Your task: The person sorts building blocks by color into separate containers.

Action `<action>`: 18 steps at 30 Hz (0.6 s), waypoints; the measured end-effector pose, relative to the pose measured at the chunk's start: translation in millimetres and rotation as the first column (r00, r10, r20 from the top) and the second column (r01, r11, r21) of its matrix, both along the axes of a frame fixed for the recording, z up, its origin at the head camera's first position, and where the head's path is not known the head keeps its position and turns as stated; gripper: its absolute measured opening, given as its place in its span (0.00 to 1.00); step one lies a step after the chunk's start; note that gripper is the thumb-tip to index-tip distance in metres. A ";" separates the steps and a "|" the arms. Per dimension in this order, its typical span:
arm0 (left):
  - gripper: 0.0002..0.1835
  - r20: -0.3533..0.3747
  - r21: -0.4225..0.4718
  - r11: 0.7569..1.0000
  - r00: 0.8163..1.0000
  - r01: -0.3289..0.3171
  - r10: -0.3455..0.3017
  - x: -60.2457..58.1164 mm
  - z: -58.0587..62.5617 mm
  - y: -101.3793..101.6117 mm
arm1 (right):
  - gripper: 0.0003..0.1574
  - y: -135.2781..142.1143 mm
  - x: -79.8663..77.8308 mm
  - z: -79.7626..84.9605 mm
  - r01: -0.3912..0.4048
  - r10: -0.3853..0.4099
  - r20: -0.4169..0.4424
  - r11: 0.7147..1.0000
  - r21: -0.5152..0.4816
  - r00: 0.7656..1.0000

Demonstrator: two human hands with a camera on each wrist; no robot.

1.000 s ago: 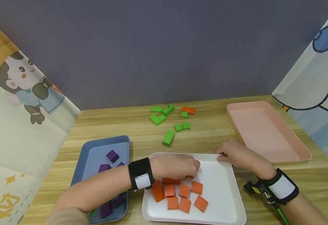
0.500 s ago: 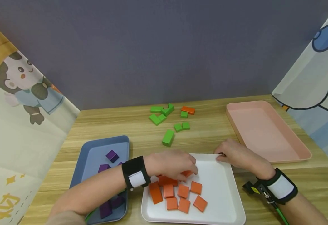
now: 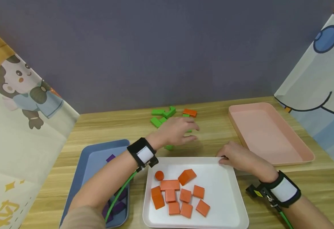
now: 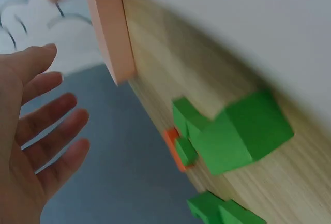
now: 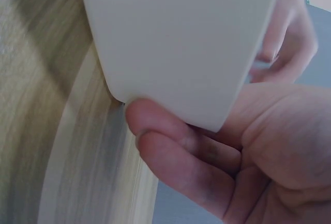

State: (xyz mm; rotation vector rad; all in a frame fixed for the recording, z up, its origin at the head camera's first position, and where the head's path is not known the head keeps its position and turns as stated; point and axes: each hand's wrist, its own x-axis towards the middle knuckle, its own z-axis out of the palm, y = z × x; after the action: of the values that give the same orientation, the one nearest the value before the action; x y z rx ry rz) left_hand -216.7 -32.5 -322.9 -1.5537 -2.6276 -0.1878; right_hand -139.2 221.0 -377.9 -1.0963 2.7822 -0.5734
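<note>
My left hand (image 3: 173, 131) hovers behind the white tray (image 3: 224, 190), fingers spread and apart from the thumb, holding nothing. Beneath and around it lie several green blocks (image 3: 158, 112), partly hidden by the hand. The left wrist view brings a larger green block (image 4: 243, 136) close, away from the fingertips. At the tray's far right corner, my right hand (image 3: 238, 156) grips the rim; the right wrist view has its fingers (image 5: 181, 167) curled under that corner. Inside the tray rest several orange blocks (image 3: 170, 185) and a round orange piece (image 3: 159, 175).
To the left, a blue tray (image 3: 93, 147) holds several purple blocks (image 3: 119, 207), partly covered by my left forearm. A pink tray (image 3: 272, 133) stands at the right. One orange block (image 3: 190, 113) lies on the table at the back, beside the green ones.
My left hand has let go of an orange block in the white tray and moved up and away to the green blocks. The right hand keeps its hold on the tray corner.
</note>
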 end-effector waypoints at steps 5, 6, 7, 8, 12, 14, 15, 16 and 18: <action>0.29 -0.028 -0.031 0.983 0.984 -0.178 0.177 -25.9 -4.8 3.6 | 0.22 -1.0 0.8 -1.1 0.002 -0.002 0.003 1.000 0.003 1.000; 0.32 -0.026 -0.036 0.978 0.978 -0.206 0.205 -29.4 -6.2 4.2 | 0.23 -1.4 0.7 -1.5 0.005 -0.005 0.009 1.000 0.003 1.000; 0.34 -0.020 -0.042 0.972 0.973 -0.233 0.232 -32.9 -7.7 4.9 | 0.23 -1.6 0.6 -1.6 0.007 -0.007 0.016 1.000 0.002 1.000; 0.37 -0.021 -0.051 0.966 0.967 -0.255 0.254 -36.6 -9.4 5.8 | 0.23 -1.6 0.5 -1.6 0.010 -0.010 0.022 1.000 0.003 1.000; 0.45 -0.007 -0.085 0.944 0.948 -0.319 0.319 -50.9 -15.0 9.9 | 0.22 -1.5 0.2 -1.2 0.016 -0.016 0.025 1.000 0.009 1.000; 0.47 0.013 -0.100 0.937 0.941 -0.336 0.339 -57.9 -18.4 11.8 | 0.22 -1.8 0.8 -0.6 0.015 -0.015 0.021 1.000 0.011 1.000; 0.47 0.030 -0.108 0.932 0.936 -0.345 0.350 -61.4 -20.0 13.0 | 0.22 -1.9 1.2 0.0 0.013 -0.014 0.021 1.000 0.015 1.000; 0.47 0.049 -0.115 0.928 0.931 -0.354 0.361 -64.6 -21.6 14.3 | 0.21 -1.9 1.6 0.6 0.010 -0.011 0.018 1.000 0.018 1.000; 0.47 0.078 -0.124 0.920 0.921 -0.372 0.383 -70.8 -25.6 17.0 | 0.21 -1.9 2.5 1.2 0.005 -0.005 0.014 1.000 0.019 1.000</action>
State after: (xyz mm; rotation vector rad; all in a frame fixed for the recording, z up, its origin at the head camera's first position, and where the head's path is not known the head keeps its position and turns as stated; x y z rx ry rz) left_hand -287.5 -15.5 -348.5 -1.0494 -2.9973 -0.1004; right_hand -136.6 219.1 -376.8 -1.0776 2.7736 -0.5522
